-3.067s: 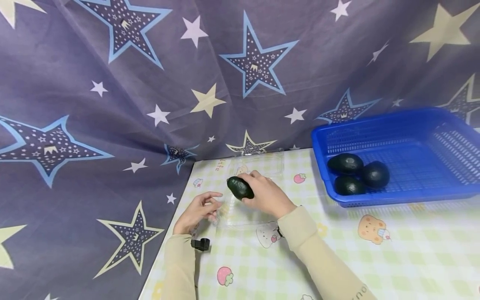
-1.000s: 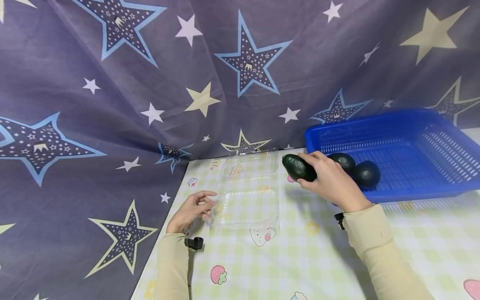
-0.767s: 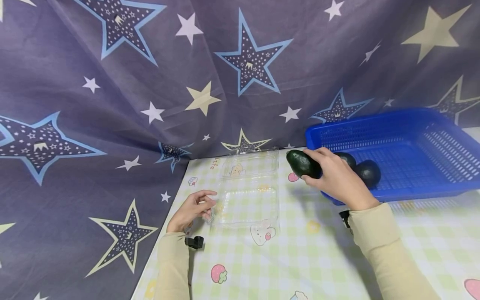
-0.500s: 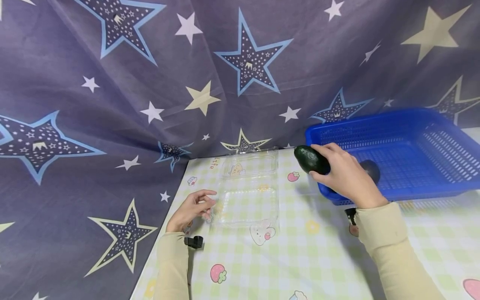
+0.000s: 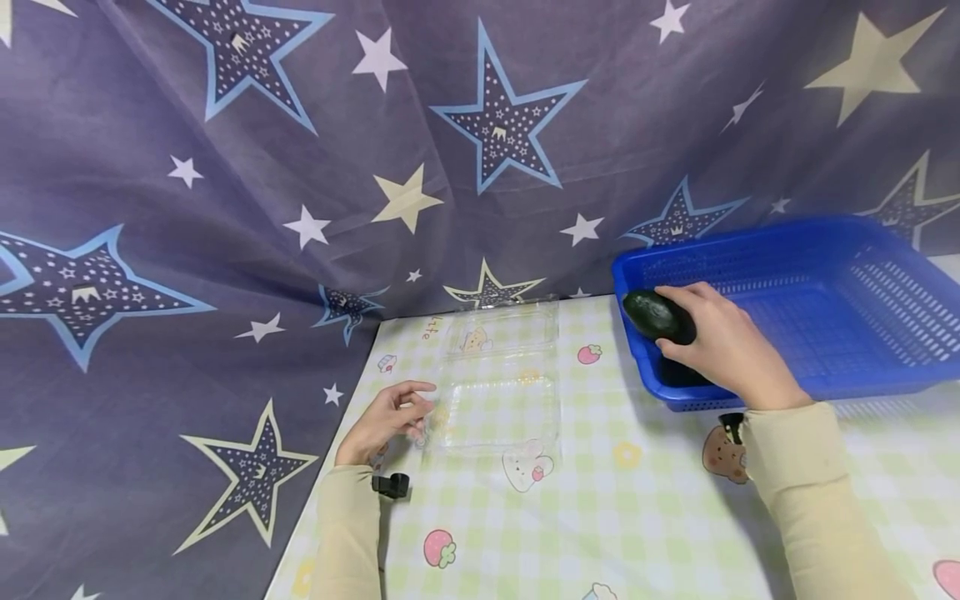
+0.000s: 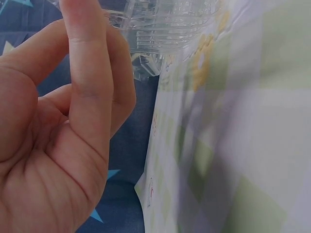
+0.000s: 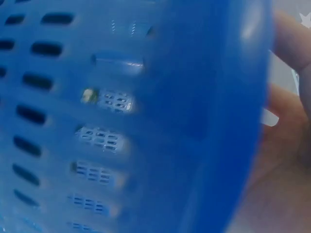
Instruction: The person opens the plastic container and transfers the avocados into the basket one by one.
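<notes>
Avocado [image 5: 651, 313] carried back into basket [image 5: 885, 250], right hand [image 5: 723, 350] gripping

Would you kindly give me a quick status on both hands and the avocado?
Right hand grips avocado over the blue basket corner. Left hand touches the open clear clamshell. Nothing in the way.

Even, soft indoor light; sharp head view with wide-angle edge bending; both wrist views blurred close-ups.
</notes>
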A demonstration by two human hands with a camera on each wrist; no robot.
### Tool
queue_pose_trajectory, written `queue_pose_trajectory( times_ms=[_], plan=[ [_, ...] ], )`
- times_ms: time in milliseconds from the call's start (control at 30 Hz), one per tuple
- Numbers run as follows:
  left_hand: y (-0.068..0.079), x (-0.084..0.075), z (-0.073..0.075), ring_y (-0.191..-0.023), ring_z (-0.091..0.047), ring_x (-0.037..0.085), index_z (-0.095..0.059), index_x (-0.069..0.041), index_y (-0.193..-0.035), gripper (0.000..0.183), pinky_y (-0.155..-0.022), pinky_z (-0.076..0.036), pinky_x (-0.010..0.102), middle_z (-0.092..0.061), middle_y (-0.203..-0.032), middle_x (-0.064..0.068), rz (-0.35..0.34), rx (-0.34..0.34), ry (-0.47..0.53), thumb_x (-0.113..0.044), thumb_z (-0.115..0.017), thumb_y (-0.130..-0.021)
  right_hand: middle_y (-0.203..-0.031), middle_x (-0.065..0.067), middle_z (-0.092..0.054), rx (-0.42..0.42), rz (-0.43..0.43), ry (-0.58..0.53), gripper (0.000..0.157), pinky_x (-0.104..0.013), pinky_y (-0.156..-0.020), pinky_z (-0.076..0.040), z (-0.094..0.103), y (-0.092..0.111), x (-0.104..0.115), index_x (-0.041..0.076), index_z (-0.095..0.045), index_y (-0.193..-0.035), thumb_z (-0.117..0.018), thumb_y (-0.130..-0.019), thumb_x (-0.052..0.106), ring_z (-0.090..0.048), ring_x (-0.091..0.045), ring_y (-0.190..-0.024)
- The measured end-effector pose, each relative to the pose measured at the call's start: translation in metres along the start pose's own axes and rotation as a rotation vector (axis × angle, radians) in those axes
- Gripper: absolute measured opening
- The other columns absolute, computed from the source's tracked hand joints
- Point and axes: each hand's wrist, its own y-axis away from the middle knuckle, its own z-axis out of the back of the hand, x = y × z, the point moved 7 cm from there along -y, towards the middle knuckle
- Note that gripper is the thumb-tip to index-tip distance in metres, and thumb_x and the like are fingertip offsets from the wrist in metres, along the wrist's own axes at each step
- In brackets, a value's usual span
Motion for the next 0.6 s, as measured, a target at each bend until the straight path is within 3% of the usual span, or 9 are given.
queue_pose_trajectory(
  times_ms=[167, 367, 600],
  plan=[
    [0.0, 0.0, 0.0, -0.066, -0.062, 0.012, -0.044, 0.007, -0.142, 0.053, -0.06, -0.063, 0.03, -0.053, -0.102, 0.03, 0.004, -0.01, 0.004, -0.012, -0.065, -0.097, -0.13, -0.031, -0.048, 0.026, -0.014, 0.013, 0.069, -0.066, -0.085, -0.05, -0.003, -0.002, -0.011, 0.001, -0.045, -0.146, -0.076, -0.086, 0.013, -0.054, -0.049, -0.109],
    [0.002, 0.001, 0.0, -0.067, -0.062, 0.013, -0.045, 0.006, -0.142, 0.053, -0.061, -0.063, 0.031, -0.056, -0.098, 0.021, 0.007, -0.009, -0.013, -0.014, -0.065, -0.098, -0.134, -0.034, -0.045, 0.1, -0.043, 0.06, 0.067, -0.069, -0.088, -0.048, -0.013, -0.004, -0.023, 0.001, -0.043, -0.148, -0.074, -0.089, 0.011, -0.051, -0.053, -0.114],
    [0.0, 0.002, 0.001, -0.068, -0.061, 0.013, -0.044, 0.007, -0.142, 0.054, -0.061, -0.063, 0.032, -0.057, -0.095, 0.016, -0.004, -0.002, -0.015, -0.015, -0.065, -0.098, -0.139, -0.034, -0.042, 0.095, -0.01, 0.106, 0.062, -0.074, -0.089, -0.045, -0.017, -0.004, -0.028, 0.005, -0.045, -0.148, -0.069, -0.091, 0.001, -0.045, -0.055, -0.122]
  ],
)
